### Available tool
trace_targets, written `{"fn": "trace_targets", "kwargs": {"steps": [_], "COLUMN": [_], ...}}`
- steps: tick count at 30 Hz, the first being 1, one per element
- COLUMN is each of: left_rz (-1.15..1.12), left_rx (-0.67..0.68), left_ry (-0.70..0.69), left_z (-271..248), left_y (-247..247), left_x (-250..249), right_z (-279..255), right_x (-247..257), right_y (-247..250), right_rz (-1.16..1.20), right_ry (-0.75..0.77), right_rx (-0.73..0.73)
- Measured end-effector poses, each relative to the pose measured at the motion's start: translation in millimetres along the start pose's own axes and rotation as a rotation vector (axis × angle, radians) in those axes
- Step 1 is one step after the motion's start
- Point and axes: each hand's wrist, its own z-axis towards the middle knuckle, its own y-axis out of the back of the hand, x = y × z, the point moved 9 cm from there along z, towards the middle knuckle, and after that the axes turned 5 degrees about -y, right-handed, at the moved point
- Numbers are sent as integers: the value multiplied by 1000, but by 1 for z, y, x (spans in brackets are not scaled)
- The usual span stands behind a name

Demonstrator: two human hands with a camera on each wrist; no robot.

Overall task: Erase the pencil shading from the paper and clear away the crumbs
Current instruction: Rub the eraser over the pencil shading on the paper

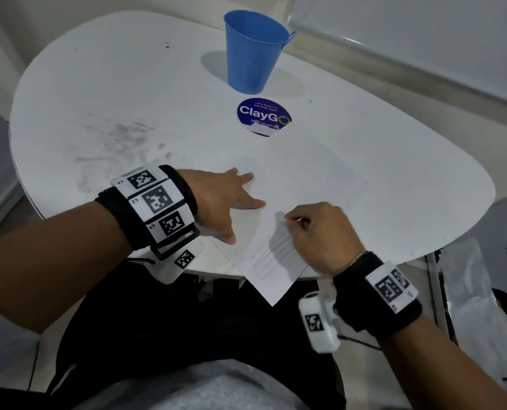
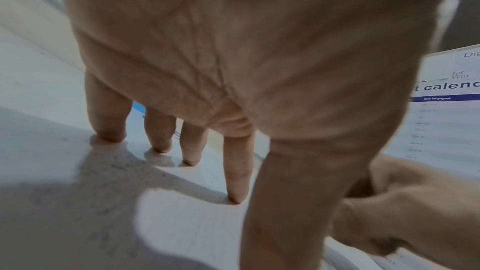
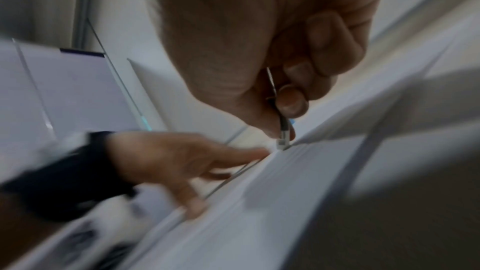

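- Paper point(image 1: 290, 184): lies lower centre of the head view, its near corner overhanging the table point(image 1: 98, 93) edge; grey shading point(image 1: 278, 247) sits beside the right hand.
- Left hand point(image 1: 225, 202): fingers straight and spread, tips pressing the paper's left margin; holding nothing.
- Right hand point(image 1: 320, 235): fingers curled, pinching a slim eraser point(image 3: 283, 143) whose pale tip meets the paper.
- Technique, as judged: keep the left-hand press firm, rub in short strokes along the shading, lightly, so the overhanging sheet neither creases nor slides.
- Crumbs: too small to tell.
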Motion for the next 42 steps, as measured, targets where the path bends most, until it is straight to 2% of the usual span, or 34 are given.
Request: {"fn": "trace_targets", "kwargs": {"steps": [3, 7, 11, 15, 20, 23, 25, 29, 30, 33, 35, 38, 42], "left_rz": [0, -10, -24, -40, -51, -42, -42, -50, -51, -46, -47, -59, -47], "left_rx": [2, -8, -3, -2, -10, -10, -13, -15, -14, -16, -18, -10, -12], "left_ry": [0, 1, 0, 3, 5, 3, 3, 1, 2, -1, -6, -6, -1], "left_z": [0, 0, 0, -1, -1, 0, 0, 3, 2, 0, 0, -1, -3], "left_y": [-1, -1, -1, -1, -2, -2, -2, -2, -2, -1, -1, 0, 1], "left_x": [-1, -2, -1, -2, -1, -1, -1, 0, 0, -2, -3, -4, -5], "right_z": [-12, 7, -6, 10, -2, 12, 9, -10, -4, 16, 13, 1, 17], "right_x": [15, -12, 8, -17, 1, -22, -19, 20, 15, -8, -5, 11, -1], "right_y": [-13, 8, -9, 13, -5, 13, 12, -20, -18, 8, 5, -15, 1], "right_rz": [-8, 11, -3, 4, -15, 30, 26, 57, 43, 50, 39, 57, 84], "right_ry": [56, -57, 33, -74, 16, -103, -98, 77, 62, -42, -25, 45, -29], "right_rx": [107, -14, 88, -39, 94, -49, -86, 116, 101, -73, -52, 95, -42]}}
